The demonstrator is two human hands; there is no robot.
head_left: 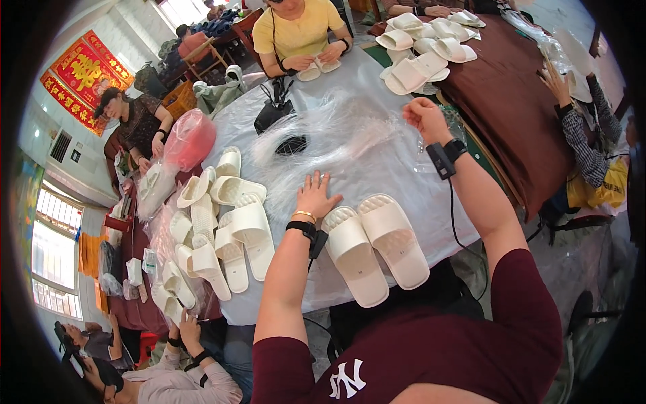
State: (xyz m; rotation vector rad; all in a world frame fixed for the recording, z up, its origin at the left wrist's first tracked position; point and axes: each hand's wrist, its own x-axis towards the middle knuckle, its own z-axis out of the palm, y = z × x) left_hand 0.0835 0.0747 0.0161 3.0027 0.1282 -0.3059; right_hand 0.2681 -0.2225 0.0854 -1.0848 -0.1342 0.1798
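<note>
Together we crowd a round table point(377, 172) under a pale sheet, where white slippers point(215, 229) lie heaped at our left, within easy reach. Nearer us, one pair of white slippers point(373, 246) rests sole-up, side by side and touching, long axes running from the near edge toward the table's middle, toes away from us. Our left hand point(315, 195) lies flat beside them, fingers spread. Our right hand point(424, 116) is raised, fingers curled closed, apparently pinching clear plastic ties point(330, 135).
</note>
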